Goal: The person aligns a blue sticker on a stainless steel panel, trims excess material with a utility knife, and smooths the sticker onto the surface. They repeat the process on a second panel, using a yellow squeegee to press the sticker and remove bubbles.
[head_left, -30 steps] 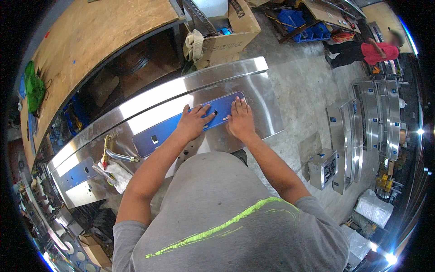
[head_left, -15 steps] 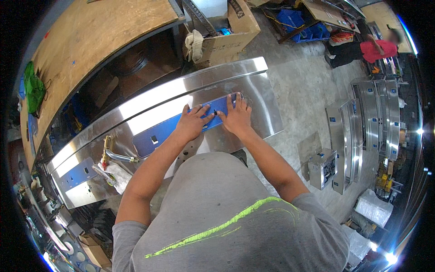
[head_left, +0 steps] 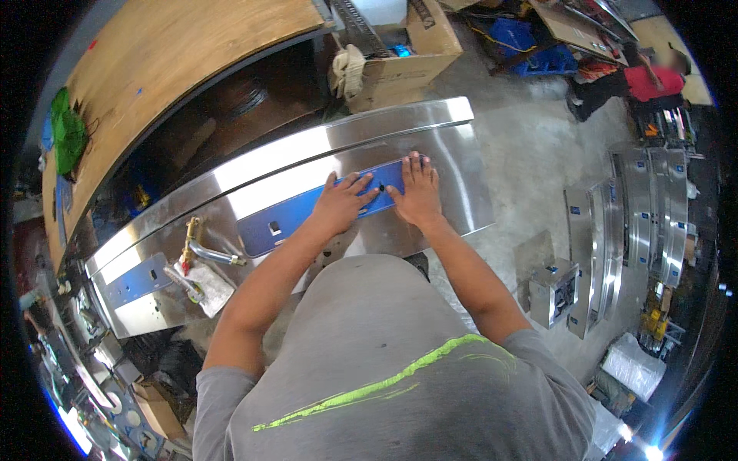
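A long shiny steel panel (head_left: 453, 177) lies in front of me, with a blue film strip (head_left: 284, 219) running along its middle. My left hand (head_left: 342, 203) lies flat on the strip, fingers spread. My right hand (head_left: 417, 192) presses flat on the strip's right end, right beside the left hand. Neither hand holds anything. A small dark hole in the strip shows between the two hands.
A brass fitting with a metal tube (head_left: 201, 250) and a plastic bag lies on the panel's left part. Behind stands a wooden table (head_left: 154, 61) and a cardboard box (head_left: 407, 58). Steel panels (head_left: 638, 207) lie on the floor at right; a person in red (head_left: 646, 77) is far right.
My right hand has slid left along the blue strip until it sits next to my left hand. The left hand has stayed nearly in place.
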